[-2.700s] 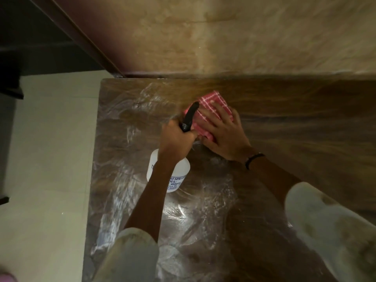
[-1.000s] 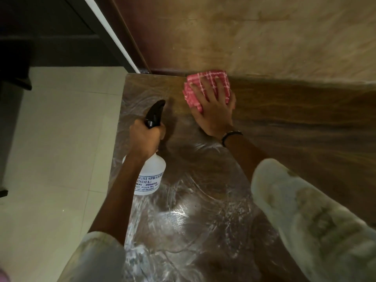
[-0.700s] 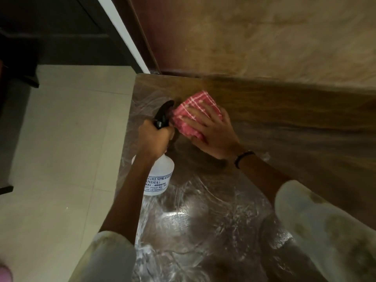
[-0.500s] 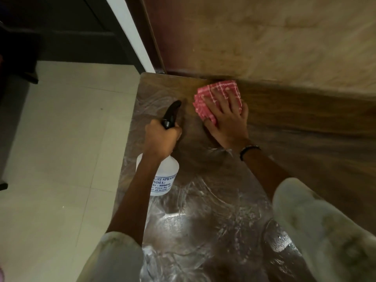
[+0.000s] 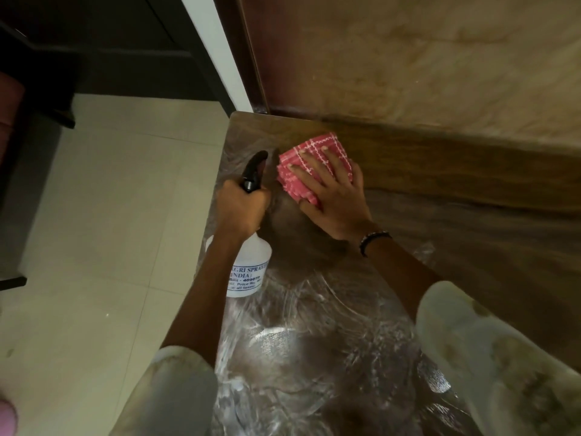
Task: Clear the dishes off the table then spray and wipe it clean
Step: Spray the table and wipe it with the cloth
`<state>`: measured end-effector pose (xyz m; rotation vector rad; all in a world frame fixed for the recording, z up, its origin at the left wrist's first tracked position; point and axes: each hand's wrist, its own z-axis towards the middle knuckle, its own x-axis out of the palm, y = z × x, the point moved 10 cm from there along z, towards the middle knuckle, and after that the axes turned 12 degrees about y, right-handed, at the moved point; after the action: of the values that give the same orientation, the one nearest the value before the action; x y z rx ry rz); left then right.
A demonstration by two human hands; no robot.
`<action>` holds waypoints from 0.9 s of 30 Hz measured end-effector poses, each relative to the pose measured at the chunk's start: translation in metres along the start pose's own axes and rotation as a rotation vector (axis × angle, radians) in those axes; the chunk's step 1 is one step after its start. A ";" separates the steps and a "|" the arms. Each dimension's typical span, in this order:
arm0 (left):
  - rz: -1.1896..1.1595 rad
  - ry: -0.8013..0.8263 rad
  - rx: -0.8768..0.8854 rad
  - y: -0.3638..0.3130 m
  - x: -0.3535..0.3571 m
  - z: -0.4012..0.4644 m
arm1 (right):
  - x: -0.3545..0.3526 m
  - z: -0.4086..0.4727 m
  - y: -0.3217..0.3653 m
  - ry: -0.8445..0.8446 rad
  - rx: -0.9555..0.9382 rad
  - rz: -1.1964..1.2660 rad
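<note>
A folded red-and-white checked cloth [image 5: 314, 158] lies flat on the brown wooden table [image 5: 456, 234], close to its far left corner. My right hand [image 5: 336, 199] presses on the cloth with fingers spread over it. My left hand [image 5: 242, 209] grips the neck of a white spray bottle [image 5: 250, 272] with a black trigger head [image 5: 254, 171], held just left of the cloth, nozzle pointing toward the far edge. Wet smears shine on the table surface near me.
A beige wall [image 5: 424, 58] rises directly behind the table's far edge. The table's left edge drops to a pale tiled floor [image 5: 110, 231]. Dark furniture [image 5: 37, 89] stands at the far left.
My right hand has kept sliding the cloth back and forth near the far left corner, now slightly nearer than half a second ago. The spray bottle stays in my left hand beside it.
</note>
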<state>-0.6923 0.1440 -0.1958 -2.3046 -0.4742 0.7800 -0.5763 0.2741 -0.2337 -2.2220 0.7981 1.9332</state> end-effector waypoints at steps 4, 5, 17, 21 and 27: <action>0.153 -0.022 0.035 -0.004 -0.016 0.005 | 0.001 0.002 0.001 0.007 0.010 0.007; 0.180 -0.021 0.036 -0.005 -0.019 0.006 | 0.001 0.002 0.000 0.005 0.012 0.004; 0.128 0.011 -0.023 0.012 -0.032 0.012 | 0.000 0.005 -0.002 -0.020 0.015 -0.020; 0.072 0.017 -0.018 0.017 -0.042 0.009 | -0.003 0.037 0.008 -0.047 0.108 0.031; 0.002 0.042 0.007 0.017 -0.042 0.007 | 0.000 0.092 0.060 -0.061 0.167 0.076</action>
<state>-0.7266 0.1140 -0.1944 -2.3106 -0.4497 0.7313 -0.6849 0.2592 -0.2362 -2.0553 1.0081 1.8802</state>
